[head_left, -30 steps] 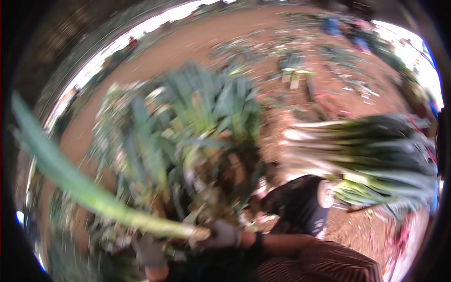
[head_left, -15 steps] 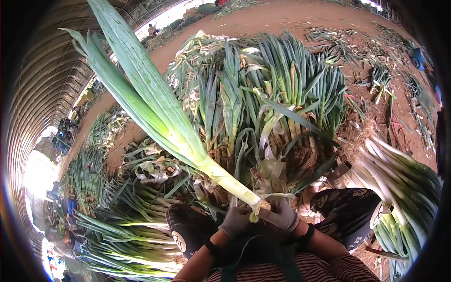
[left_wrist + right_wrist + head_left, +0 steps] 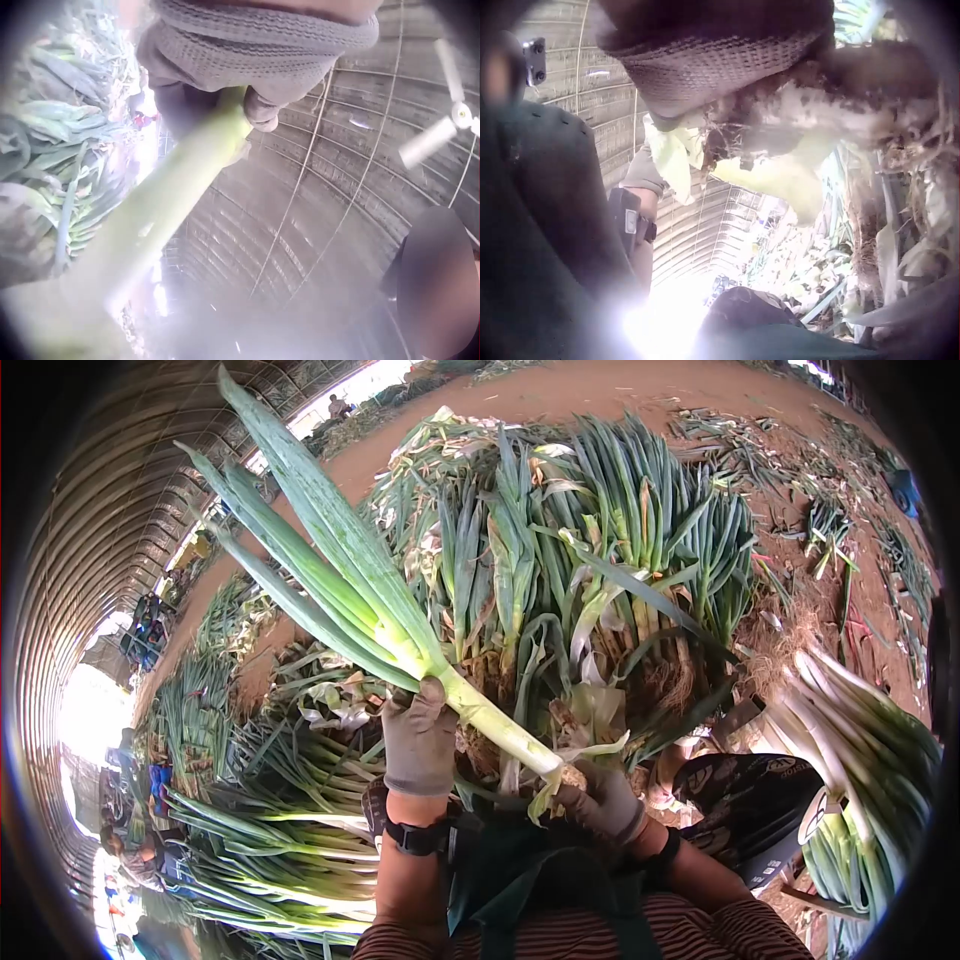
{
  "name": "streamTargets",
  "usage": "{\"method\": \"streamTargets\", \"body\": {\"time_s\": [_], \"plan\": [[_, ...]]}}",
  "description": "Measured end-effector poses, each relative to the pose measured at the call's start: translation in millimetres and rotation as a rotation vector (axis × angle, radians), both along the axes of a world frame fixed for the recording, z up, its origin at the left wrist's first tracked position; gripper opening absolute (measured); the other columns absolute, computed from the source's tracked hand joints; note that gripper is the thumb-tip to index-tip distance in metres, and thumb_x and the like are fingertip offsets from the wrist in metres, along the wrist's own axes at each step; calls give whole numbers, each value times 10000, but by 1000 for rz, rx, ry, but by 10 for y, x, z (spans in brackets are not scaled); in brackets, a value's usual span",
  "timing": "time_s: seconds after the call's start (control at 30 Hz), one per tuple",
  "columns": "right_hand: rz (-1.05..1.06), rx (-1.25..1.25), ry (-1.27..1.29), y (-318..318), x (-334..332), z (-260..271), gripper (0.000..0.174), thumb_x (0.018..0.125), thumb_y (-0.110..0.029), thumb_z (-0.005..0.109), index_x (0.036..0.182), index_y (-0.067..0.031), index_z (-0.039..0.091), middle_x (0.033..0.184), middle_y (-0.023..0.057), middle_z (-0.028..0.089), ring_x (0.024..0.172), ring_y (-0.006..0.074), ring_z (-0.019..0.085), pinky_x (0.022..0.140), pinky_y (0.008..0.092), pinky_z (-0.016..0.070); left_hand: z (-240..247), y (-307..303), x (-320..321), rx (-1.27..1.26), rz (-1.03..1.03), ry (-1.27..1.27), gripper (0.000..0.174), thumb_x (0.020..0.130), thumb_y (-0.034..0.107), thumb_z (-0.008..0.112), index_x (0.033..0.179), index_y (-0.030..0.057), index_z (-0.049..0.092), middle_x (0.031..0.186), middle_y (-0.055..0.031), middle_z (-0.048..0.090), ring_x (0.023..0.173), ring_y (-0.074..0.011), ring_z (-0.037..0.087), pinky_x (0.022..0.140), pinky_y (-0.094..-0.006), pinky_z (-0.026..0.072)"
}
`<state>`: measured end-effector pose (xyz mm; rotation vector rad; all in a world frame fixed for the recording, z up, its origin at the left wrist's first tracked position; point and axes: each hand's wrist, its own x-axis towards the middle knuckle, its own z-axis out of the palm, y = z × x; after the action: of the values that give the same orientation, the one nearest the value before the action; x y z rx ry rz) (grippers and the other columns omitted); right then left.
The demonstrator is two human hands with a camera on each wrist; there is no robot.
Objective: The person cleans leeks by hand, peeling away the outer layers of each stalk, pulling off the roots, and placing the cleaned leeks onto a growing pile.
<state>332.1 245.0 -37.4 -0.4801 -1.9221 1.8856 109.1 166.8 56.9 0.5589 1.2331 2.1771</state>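
I hold one long leek [image 3: 490,720] slanting up to the left, its green leaves [image 3: 300,510] fanned high. My grey-gloved left hand [image 3: 420,705] grips the pale stalk partway up. My grey-gloved right hand [image 3: 592,792] grips the root end just below it. In the left wrist view the glove [image 3: 255,52] wraps round the light green stalk [image 3: 180,195]. The right wrist view shows the glove [image 3: 712,52] over the leek's dirty, rooty base [image 3: 817,112].
A big heap of uncleaned leeks [image 3: 600,530] lies right in front of me. A bundle of cleaned leeks [image 3: 860,740] lies at my right, more rows [image 3: 270,830] at my left. Red dirt floor [image 3: 600,390] beyond. People sit far left under the arched roof.
The leek has swung from low on the left to upright. My left hand has slid from the root end up the stalk. My right hand stays at the root.
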Motion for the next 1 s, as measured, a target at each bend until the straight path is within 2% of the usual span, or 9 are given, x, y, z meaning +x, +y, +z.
{"method": "streamTargets", "body": {"time_s": [0.2,0.23,0.43,0.57,0.67,0.77,0.83,0.9,1.0], "plan": [[-311,604,-259,33,-32,73,440,813,-398,727,1096,-72,643,855,159,672,795,322,668,692,391,521,-119,42,-13,4,125,-28,247,890,135,696,1118,104,606,1027,-33,652,890,-163,650,711,-329,569],[-464,776,-42,105,-107,13,384,748,-310,772,1044,-89,669,857,126,671,783,326,655,701,420,516,-124,50,-6,-15,145,-31,245,885,130,699,1111,108,608,1025,-29,653,875,-164,653,706,-323,568],[-533,741,-32,138,-139,-215,308,697,-228,809,970,-127,708,902,106,687,786,324,652,695,414,521,-542,86,-22,-169,433,241,129,818,-84,641,896,18,651,863,-19,628,820,-106,597,732,-241,505],[-621,800,-90,108,-200,-277,299,735,-298,781,969,-129,704,862,103,688,755,331,652,665,412,523,-417,98,465,-149,264,220,169,792,-132,584,869,3,653,836,-39,645,771,-97,588,701,-237,490],[-578,733,-316,113,-220,-293,351,756,-363,755,1002,-121,694,818,111,682,735,338,652,649,413,521,-691,-171,783,-269,-131,240,103,814,-53,654,900,3,649,852,-49,655,747,-106,601,689,-245,498],[-430,407,-318,176,-112,-215,399,791,-353,726,1074,-78,669,883,168,691,813,363,663,702,416,529,-762,-519,974,-345,-219,-351,86,855,-24,613,935,1,632,835,-72,653,776,-185,638,731,-309,526],[-394,284,-262,203,-57,-129,409,795,-313,731,1098,-48,658,917,182,695,839,347,673,727,397,532,-763,-688,800,-482,-266,-243,105,884,11,612,988,-3,621,852,-62,646,757,-185,633,713,-310,532],[-361,228,-208,244,-40,-76,417,796,-262,743,1116,-12,647,942,179,702,844,301,692,742,362,534,-727,-824,589,-515,-191,-539,230,965,187,580,1076,-14,598,943,-79,656,770,-184,637,677,-308,540],[-252,69,-39,318,-63,-129,426,795,-206,771,1127,25,637,931,140,706,818,174,672,733,311,523,-656,-892,258,-591,-48,-160,392,1002,356,511,1118,-12,580,1044,-107,660,846,-194,645,677,-321,546]]}}
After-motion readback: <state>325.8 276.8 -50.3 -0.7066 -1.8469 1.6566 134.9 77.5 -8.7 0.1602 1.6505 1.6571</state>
